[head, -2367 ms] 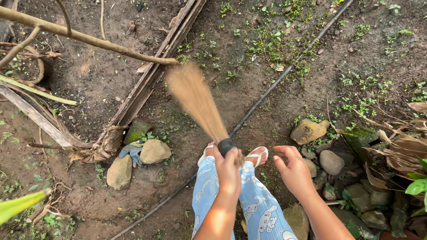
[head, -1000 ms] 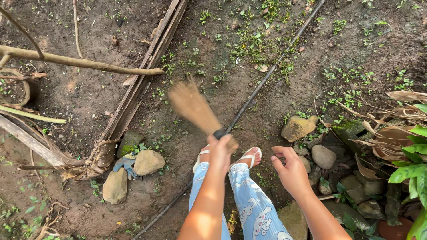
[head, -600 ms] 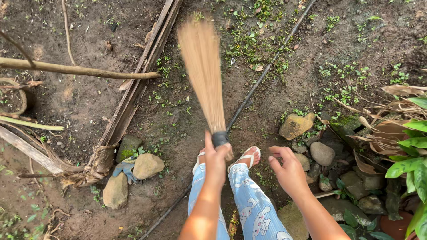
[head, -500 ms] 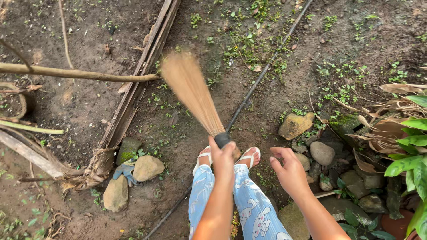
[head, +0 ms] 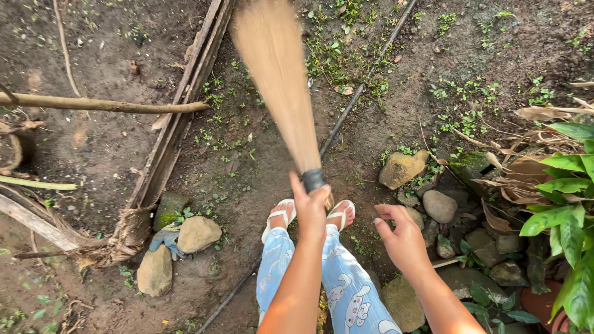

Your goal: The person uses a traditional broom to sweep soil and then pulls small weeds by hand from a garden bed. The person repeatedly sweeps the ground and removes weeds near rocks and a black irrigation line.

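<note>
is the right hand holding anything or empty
Empty: the right hand hangs half curled with nothing in it, while the left hand grips the broom.

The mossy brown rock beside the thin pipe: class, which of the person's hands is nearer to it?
Right. The right hand hangs open just below the mossy brown rock; the left hand grips the broom farther left.

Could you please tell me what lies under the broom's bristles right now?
Under the blurred broom, held in the left hand, lie bare soil, small green weeds and a thin dark hose. Whatever sits directly beneath the bristles is covered.
</note>
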